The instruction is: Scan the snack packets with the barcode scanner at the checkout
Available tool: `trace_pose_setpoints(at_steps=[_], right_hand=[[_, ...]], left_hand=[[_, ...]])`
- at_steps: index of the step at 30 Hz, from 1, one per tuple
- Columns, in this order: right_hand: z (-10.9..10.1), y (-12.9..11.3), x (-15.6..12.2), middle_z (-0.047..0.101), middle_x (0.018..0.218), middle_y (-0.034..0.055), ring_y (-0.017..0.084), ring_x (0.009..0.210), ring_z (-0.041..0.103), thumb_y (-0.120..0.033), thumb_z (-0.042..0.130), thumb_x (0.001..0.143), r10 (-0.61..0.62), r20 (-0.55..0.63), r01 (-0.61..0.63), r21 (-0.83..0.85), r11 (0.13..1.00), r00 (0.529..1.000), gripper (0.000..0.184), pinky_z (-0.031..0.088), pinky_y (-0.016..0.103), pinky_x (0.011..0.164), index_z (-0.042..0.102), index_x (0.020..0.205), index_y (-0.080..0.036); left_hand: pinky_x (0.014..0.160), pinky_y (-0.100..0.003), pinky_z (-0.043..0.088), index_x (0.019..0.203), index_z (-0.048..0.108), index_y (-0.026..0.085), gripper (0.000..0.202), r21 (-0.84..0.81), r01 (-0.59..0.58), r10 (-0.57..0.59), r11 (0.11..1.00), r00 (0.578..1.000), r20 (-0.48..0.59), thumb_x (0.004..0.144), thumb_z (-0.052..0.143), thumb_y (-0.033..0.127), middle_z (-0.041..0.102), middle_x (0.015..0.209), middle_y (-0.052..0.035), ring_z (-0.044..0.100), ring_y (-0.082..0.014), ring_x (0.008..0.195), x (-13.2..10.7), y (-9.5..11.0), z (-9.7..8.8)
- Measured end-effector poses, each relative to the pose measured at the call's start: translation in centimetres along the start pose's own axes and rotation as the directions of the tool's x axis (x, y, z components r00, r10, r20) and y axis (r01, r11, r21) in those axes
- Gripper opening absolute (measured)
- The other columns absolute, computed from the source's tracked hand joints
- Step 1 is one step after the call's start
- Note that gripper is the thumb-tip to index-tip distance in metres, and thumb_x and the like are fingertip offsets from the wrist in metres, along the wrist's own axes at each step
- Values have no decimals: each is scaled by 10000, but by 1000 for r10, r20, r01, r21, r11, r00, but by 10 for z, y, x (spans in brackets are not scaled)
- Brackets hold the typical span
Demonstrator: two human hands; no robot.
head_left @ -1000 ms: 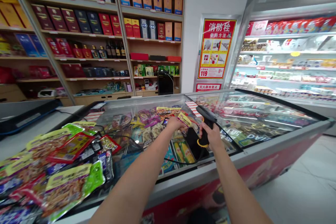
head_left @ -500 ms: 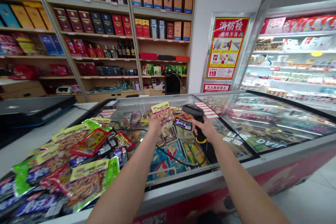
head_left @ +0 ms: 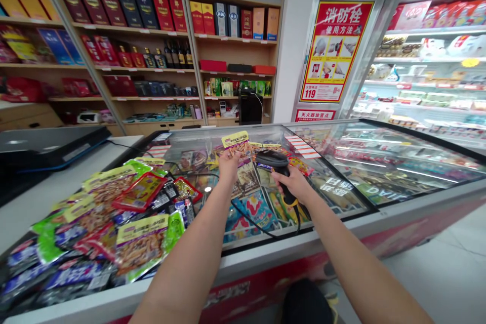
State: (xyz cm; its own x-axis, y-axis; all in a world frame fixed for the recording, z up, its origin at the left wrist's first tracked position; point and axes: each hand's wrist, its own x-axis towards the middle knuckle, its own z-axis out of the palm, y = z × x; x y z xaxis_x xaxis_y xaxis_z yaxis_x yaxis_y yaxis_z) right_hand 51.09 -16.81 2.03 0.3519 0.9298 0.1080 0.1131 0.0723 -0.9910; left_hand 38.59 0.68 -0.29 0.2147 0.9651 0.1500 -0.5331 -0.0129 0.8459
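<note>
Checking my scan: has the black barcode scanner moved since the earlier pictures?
Yes, leftward: the black barcode scanner was right of the red-and-white sticker on the freezer's glass lid, now left of it.

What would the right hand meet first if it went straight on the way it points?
Probably the yellow-topped snack packet in the left hand, since the barcode scanner in the right hand aims that way. Depth is unclear; it might pass it and meet the glass lid.

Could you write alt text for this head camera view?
In a shop, a person's left hand holds a small snack packet near a black handheld barcode scanner gripped in the right hand, above a glass-topped chest freezer. A heap of snack packets lies to the left.
</note>
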Motion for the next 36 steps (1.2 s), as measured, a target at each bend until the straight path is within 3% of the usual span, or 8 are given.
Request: trace_pose_setpoints(at_steps=[7, 26, 32, 36], right_hand=[[1, 3, 1, 541, 525, -64, 102, 386, 493, -463, 750, 668, -15, -19, 15, -9, 1000, 1000, 357, 415, 230, 387, 561, 809, -195], [1, 9, 2, 554, 537, -55, 104, 395, 497, -465, 755, 689, -17, 12, 17, -29, 999, 1000, 351, 433, 239, 403, 545, 785, -200], [12, 5, 14, 563, 552, -37, 94, 407, 491, -505, 779, 661, -45, 170, 29, 97, 995, 984, 397, 424, 231, 399, 535, 707, -195], [36, -4, 25, 552, 532, -36, 86, 391, 480, -509, 786, 647, -78, 252, 42, 145, 989, 965, 410, 408, 224, 384, 535, 656, -185]], left_hand=[[772, -359, 587, 788, 565, 172, 291, 63, -4, 5, 998, 1000, -16, 599, 775, 245, 692, 776, -3, 697, -169, 745, -2, -5, 3], [783, -372, 577, 802, 581, 173, 276, 102, -64, 65, 993, 998, -4, 611, 751, 276, 691, 737, 4, 681, -167, 722, 3, -11, 0], [741, -326, 559, 813, 600, 168, 185, 297, -81, 100, 951, 994, -48, 656, 675, 233, 686, 738, -15, 664, -167, 716, 8, 4, -8], [752, -322, 539, 826, 639, 175, 159, 569, -112, 166, 814, 985, -45, 685, 641, 248, 712, 777, -43, 674, -202, 783, 4, 37, -35]])
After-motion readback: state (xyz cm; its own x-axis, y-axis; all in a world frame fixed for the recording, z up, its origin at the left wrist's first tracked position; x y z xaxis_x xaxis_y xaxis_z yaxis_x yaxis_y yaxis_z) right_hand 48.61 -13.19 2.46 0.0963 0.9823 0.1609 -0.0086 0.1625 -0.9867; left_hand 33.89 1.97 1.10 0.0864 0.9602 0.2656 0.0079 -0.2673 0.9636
